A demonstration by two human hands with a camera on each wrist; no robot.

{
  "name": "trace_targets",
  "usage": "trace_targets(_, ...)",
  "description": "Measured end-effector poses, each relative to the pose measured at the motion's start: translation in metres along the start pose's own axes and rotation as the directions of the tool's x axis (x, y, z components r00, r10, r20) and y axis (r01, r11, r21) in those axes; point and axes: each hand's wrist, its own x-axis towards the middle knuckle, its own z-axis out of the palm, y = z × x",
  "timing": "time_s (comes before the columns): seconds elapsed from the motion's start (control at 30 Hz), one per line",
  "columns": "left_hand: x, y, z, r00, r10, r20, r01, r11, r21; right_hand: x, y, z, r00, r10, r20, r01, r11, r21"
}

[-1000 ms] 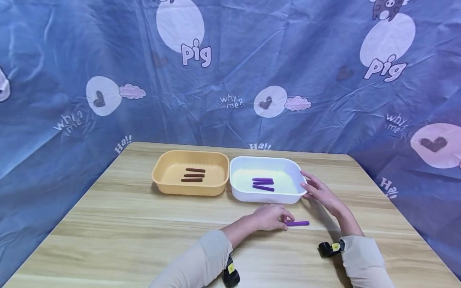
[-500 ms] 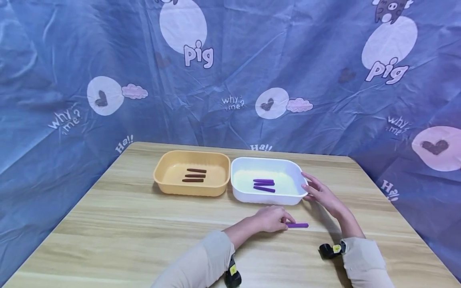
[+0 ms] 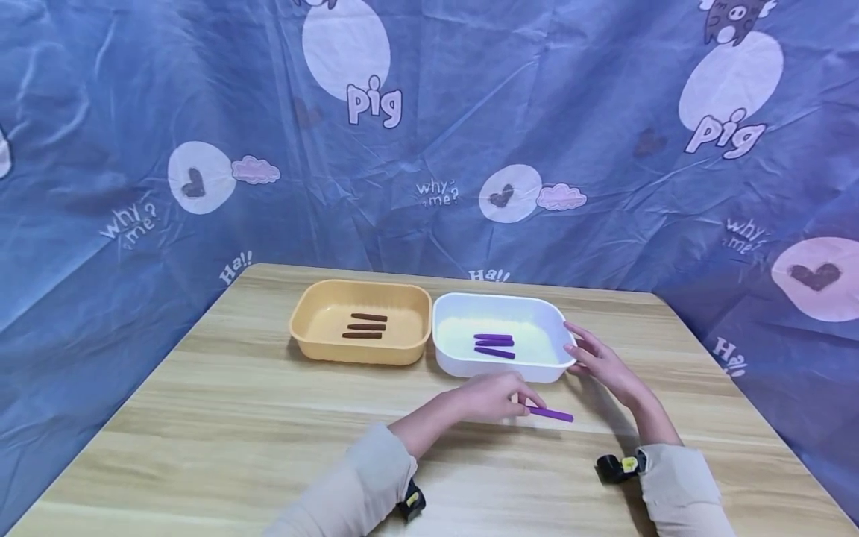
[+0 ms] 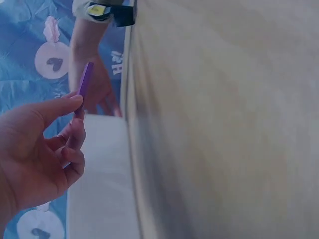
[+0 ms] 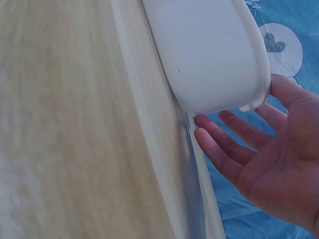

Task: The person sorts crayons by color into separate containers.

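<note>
My left hand [image 3: 495, 395] pinches a purple crayon [image 3: 553, 415] by one end, in front of the white tray [image 3: 470, 367]. In the left wrist view the crayon [image 4: 85, 79] sticks out past the thumb and forefinger, tilted. My right hand [image 3: 604, 367] holds the right end of that tray. The right wrist view shows its thumb at the rim and the other fingers spread along the outside of the end wall [image 5: 214, 74]. Inside the white tray lie three purple crayons [image 3: 494, 344], side by side.
A yellow-orange tray [image 3: 356, 354] stands against the white tray's left side, with three brown crayons [image 3: 365, 327] in it. Both sit toward the back of a wooden table [image 3: 201, 432]. A blue printed cloth [image 3: 429, 134] hangs behind and at the sides.
The left hand has raised the purple crayon slightly, and the crayon now slants down to the right. The right hand stays at the white tray's end.
</note>
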Motion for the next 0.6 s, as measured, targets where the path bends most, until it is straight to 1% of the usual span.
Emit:
trace_targets(0.1,-0.005,0.000,-0.009,1.000,-0.015,-0.018,0.015,1.000,0.002,0.000,0.000,0.000,1.000,-0.003,-0.002,0.003,1.000,0.009)
trace_targets(0.3,-0.010,-0.006,-0.030,0.997,-0.035,-0.067,0.034,0.999,-0.005,-0.001,-0.001,-0.001,1.000,0.002,0.003,-0.002,1.000,0.023)
trace_targets(0.47,-0.010,-0.012,-0.045,0.992,-0.060,-0.114,0.060,0.998,-0.002,-0.002,-0.001,0.001,1.000,-0.006,-0.002,0.006,0.999,0.032)
trace_targets(0.6,-0.009,-0.019,-0.053,0.984,-0.081,-0.156,0.077,0.997,-0.030,-0.002,-0.003,0.002,1.000,-0.010,-0.001,0.010,0.999,0.047)
